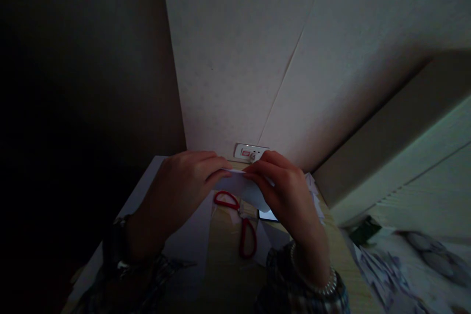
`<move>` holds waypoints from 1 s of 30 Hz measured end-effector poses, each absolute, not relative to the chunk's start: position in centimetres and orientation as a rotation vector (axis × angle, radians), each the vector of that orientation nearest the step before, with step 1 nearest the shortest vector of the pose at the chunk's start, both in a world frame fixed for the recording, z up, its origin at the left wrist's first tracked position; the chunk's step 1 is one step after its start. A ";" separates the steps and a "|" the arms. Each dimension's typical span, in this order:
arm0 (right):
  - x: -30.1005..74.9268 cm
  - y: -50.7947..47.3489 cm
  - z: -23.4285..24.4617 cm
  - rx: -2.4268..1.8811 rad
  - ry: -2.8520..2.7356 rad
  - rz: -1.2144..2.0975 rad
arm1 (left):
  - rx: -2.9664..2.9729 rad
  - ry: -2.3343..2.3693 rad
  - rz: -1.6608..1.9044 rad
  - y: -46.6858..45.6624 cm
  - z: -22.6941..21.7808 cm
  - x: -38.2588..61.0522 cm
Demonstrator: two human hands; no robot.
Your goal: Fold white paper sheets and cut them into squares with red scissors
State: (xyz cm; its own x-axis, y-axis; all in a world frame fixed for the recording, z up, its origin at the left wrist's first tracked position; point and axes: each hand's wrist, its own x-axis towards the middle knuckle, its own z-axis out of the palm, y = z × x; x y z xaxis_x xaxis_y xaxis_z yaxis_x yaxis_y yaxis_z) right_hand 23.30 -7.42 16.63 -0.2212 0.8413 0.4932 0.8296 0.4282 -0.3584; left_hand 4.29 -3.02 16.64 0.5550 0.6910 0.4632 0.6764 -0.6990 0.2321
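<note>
White paper (243, 187) pinched along its top edge between left hand (176, 191) and right hand (290, 196), both grips clamped on it. Red-handled scissors (247, 238) lying on wooden desk (224, 260) just beneath.

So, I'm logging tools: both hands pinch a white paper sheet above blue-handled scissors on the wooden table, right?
No: the head view shows red-handled scissors; left hand and right hand do pinch the white paper sheet over the wooden table.

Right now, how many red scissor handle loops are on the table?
2: upper loop just below the left hand; lower loop nearer, between the wrists. Others may hide under the paper.
</note>
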 end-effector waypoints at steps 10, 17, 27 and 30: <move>23.0 -7.5 16.7 -1.405 -1.998 0.011 | 2.679 1.190 0.830 -3.2 16.6 4.3; 24.0 -7.7 16.8 -1.388 -1.952 0.042 | 2.490 1.247 0.922 -2.5 16.7 2.6; 23.7 -8.0 17.1 -1.347 -1.960 0.092 | 2.418 1.187 1.006 -2.9 17.5 2.9; 23.7 -8.0 17.2 -1.349 -1.954 0.105 | 2.423 1.176 1.022 -2.9 17.5 2.9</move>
